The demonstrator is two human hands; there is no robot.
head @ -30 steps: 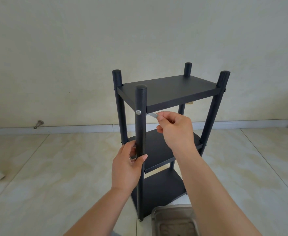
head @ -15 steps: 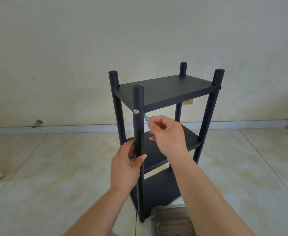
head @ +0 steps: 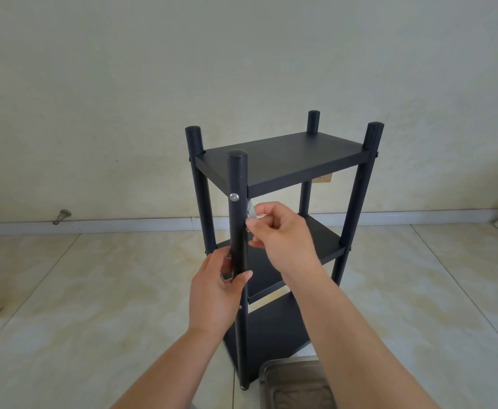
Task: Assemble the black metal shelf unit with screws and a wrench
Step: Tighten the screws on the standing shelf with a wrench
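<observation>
Shelf unit (head: 283, 160) stands upright on the floor, dead centre. I read the left hand (head: 215, 293), wrapped round the near post (head: 237, 231) at 7 o'clock, as bracing it against torque. Right hand (head: 280, 231) pinches the wrench (head: 251, 210) just right of the screw (head: 234, 197), likely working that joint. Metal tray (head: 294, 385) at 5 o'clock.

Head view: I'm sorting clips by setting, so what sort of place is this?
Probably a sparsely furnished room indoors: glossy beige floor tiles, a plain cream plaster wall with a white baseboard, and a black metal three-tier shelf unit standing on the floor.
</observation>
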